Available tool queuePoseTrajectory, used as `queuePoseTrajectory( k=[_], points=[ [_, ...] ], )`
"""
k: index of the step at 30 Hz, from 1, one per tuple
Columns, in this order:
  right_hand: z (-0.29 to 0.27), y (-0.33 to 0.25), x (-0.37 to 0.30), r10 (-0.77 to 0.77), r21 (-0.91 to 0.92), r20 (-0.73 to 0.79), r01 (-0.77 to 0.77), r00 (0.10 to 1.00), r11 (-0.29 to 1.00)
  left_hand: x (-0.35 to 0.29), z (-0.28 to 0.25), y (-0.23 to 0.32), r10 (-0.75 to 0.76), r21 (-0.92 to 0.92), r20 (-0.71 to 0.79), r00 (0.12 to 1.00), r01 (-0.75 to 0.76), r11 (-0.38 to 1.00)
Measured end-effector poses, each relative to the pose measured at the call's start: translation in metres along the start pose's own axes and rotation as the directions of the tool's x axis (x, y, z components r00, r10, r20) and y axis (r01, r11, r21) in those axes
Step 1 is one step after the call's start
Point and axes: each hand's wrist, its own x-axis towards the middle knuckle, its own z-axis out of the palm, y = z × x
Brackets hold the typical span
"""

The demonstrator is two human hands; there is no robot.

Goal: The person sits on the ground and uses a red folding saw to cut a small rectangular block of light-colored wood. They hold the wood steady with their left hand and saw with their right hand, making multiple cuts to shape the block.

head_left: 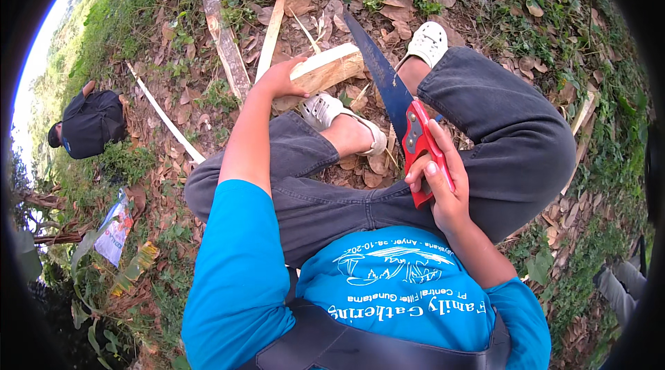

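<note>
My right hand (447, 186) is wrapped round the red handle of a handsaw (389, 89). Its dark blade slants up and to the left, the tip close to the end of a pale block of wood (329, 68). I cannot tell whether blade and wood touch. With my left hand (280, 84) I grip the near-left end of that block, thumb along its lower side; some of the fingers are hidden. The block is tilted, its right end raised, above my shoe (329, 110).
Left of the block lie a bark-edged plank (225, 41) and a narrow pale strip (271, 34). A long thin strip (166, 112) lies farther left. Dry leaves and grass cover the ground. Another person in dark clothes (93, 124) is at the far left, near a plastic sack (114, 231).
</note>
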Motion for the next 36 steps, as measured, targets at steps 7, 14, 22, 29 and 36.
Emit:
queuePoseTrajectory(
  k=[7,14,22,29,36],
  points=[
    [0.011,0.002,0.014,0.097,-0.055,0.042,-0.095,0.994,0.994,0.022,0.024,-0.026,0.027,0.184,-0.115,0.993,-0.005,0.983],
    [0.021,0.004,0.024,0.128,-0.161,0.066,-0.116,0.990,0.980,0.018,0.008,0.037,-0.243,0.280,-0.126,0.962,0.270,0.921],
    [0.033,-0.019,0.037,0.121,-0.189,0.000,-0.119,0.993,0.975,0.027,0.008,0.040,-0.221,0.171,-0.213,0.952,0.259,0.951],
    [0.038,-0.033,0.045,0.029,-0.222,-0.043,-0.038,0.999,0.974,0.043,0.033,0.049,-0.088,0.291,-0.239,0.967,0.158,0.944],
    [0.036,-0.004,0.068,0.021,-0.169,-0.074,-0.034,0.997,0.985,0.048,0.023,0.052,-0.163,0.168,-0.185,0.969,0.195,0.966]
  ],
)
